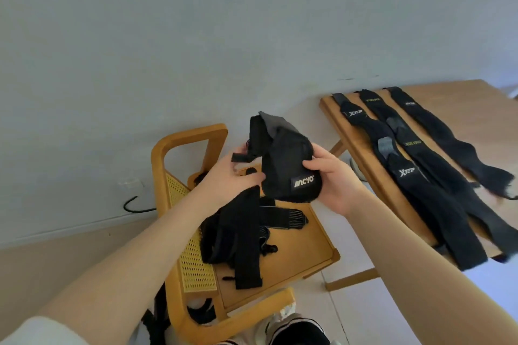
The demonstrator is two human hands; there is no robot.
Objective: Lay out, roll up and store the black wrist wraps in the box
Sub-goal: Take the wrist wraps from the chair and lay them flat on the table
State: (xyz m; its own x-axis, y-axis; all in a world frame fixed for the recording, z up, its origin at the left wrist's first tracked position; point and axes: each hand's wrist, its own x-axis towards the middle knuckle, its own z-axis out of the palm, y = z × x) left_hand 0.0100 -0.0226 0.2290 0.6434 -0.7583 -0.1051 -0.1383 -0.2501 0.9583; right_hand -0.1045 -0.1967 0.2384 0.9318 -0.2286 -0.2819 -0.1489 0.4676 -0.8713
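I hold a bunched black wrist wrap (283,165) with a small white logo tag in the air above a wooden chair. My left hand (238,173) grips its left side, and a long tail of the wrap hangs down from that hand. My right hand (333,179) grips the right side of the bundle, thumb on top. More black wraps (232,235) lie in a tangled heap on the chair seat (302,249). Three long black wraps (414,159) lie stretched out flat side by side on the wooden table (482,115) at the right. No box is in view.
The wooden chair (173,148) with a cane side panel stands against a pale wall. A black cable (134,206) lies on the floor by the wall. My shoes (291,328) show at the bottom edge. The table's far right part is bare wood.
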